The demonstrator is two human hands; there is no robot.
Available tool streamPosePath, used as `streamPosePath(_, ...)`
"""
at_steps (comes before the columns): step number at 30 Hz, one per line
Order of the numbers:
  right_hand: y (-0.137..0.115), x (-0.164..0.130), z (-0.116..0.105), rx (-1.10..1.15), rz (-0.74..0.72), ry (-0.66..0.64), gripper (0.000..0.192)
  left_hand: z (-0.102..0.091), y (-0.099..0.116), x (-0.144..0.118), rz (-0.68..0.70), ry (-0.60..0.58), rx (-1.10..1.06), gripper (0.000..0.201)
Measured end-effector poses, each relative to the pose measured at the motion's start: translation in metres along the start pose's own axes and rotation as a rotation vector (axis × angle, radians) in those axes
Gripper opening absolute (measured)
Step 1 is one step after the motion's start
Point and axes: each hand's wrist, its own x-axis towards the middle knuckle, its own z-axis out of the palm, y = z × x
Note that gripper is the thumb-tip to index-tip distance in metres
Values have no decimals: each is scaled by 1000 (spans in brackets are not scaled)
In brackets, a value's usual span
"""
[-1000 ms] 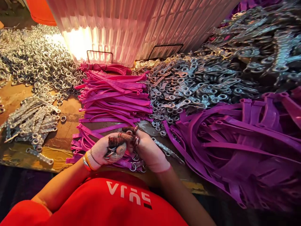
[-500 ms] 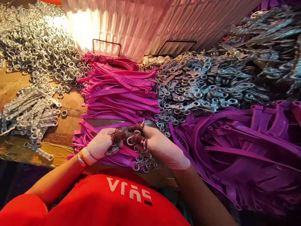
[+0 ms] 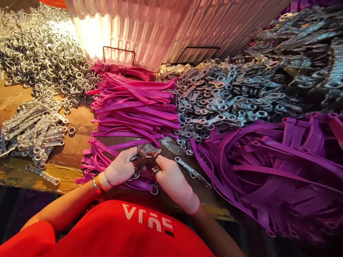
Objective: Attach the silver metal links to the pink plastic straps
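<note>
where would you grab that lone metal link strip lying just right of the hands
Probably at the near lower-right end of the metal link strip, coming from above with fingertips on its long edges. It lies flat on the table, slanting from upper left to lower right, so there is little height to pinch. That end lies away from the right hand and the purple straps.
</note>
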Motion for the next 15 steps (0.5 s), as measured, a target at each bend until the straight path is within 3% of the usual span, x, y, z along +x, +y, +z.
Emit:
streamPosePath(6,-2,0,-7,-185,-44,-41,33,0,-1,1,204,113,453,16)
streamPosePath(8,-9,-2,-4,-246,-64,-25,29,1,-4,1,162,137,427,18)
streamPosePath(11,-18,-6,1,-365,-49,3,16,4,-7,3,10,119,178,28)
streamPosePath(13,-20,-7,2,-330,-18,-18,15,4,-6,5,-48,133,20,32)
streamPosePath(15,-17,-7,0,-240,19,-32,18,1,-2,10,-20,140,70,30)
